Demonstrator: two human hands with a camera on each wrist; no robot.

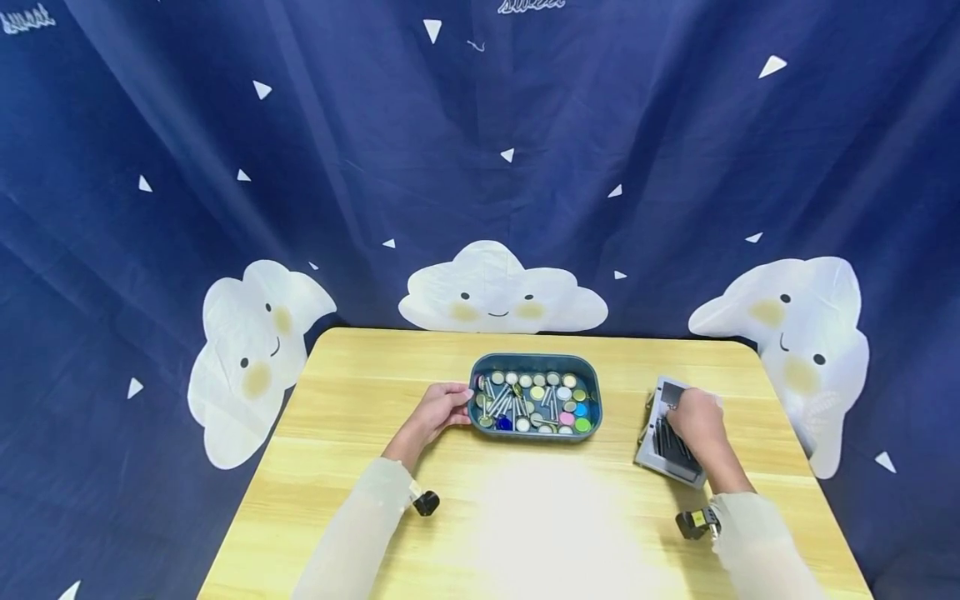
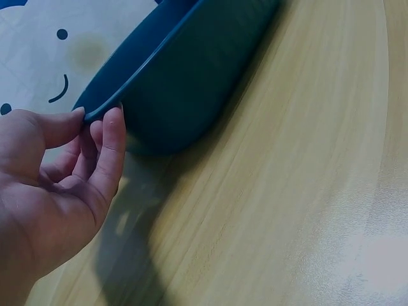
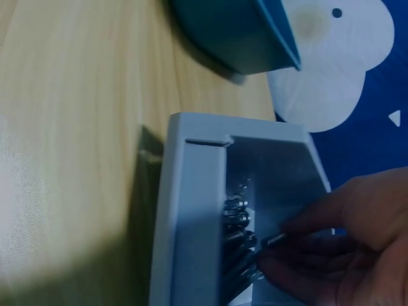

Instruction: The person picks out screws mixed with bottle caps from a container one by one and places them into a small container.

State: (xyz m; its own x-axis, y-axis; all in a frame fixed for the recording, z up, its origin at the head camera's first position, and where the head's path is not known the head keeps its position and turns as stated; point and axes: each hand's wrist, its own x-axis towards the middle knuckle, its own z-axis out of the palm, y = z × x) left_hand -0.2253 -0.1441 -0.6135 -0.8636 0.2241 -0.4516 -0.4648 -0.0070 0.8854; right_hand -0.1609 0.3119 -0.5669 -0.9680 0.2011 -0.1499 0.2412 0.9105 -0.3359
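Observation:
My left hand (image 1: 442, 410) pinches the left rim of a dark teal tray (image 1: 536, 437), thumb on top and fingers below, also plain in the left wrist view, where the hand (image 2: 60, 185) meets the tray's wall (image 2: 172, 95). Inside the tray lie several silver bolts (image 1: 498, 402) and round discs, among them a pink disc (image 1: 567, 419) and a green disc (image 1: 582, 425). At the right, my right hand (image 1: 697, 421) reaches into a grey box (image 1: 671, 471). In the right wrist view the hand (image 3: 357, 248) pinches a small metal piece (image 3: 274, 241) beside several metal bolts (image 3: 236, 248).
The wooden table (image 1: 337, 433) reaches back to a dark blue curtain (image 1: 450, 167) with white clouds and triangles. Bare tabletop separates the tray from the grey box. Small black devices are strapped at both wrists.

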